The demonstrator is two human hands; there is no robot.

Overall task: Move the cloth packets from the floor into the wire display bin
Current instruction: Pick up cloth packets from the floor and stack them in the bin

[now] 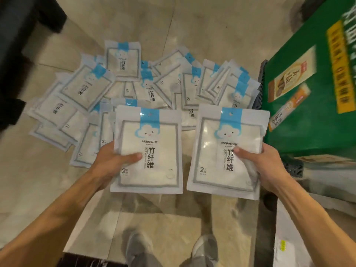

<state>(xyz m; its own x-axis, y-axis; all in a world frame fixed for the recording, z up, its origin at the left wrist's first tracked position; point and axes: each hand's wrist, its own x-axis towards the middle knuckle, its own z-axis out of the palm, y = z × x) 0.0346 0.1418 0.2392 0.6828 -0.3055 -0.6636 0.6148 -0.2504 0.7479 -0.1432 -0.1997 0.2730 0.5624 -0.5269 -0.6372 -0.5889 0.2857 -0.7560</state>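
Holding one cloth packet each: left hand (109, 160) pinches left packet (148, 151), right hand (267, 164) pinches right packet (227, 153), long axes pointing away. Floor pile (123, 78) lies beyond both hands. Wire bin not visible. Print reads "yunlei", "竹纤维", "2".

We see a pale tiled floor (183, 31) with grout lines running across it. A loose heap of white packets (123, 64) with blue header strips lies directly on it — many overlap, tilted every which way, spreading from the left almost to a green box (317, 122) that stands at the right. Nearer us, our two grey shoes (136, 251) rest on the tiles — the patch around them bare. A dark object (23, 20) sits at the top left corner.
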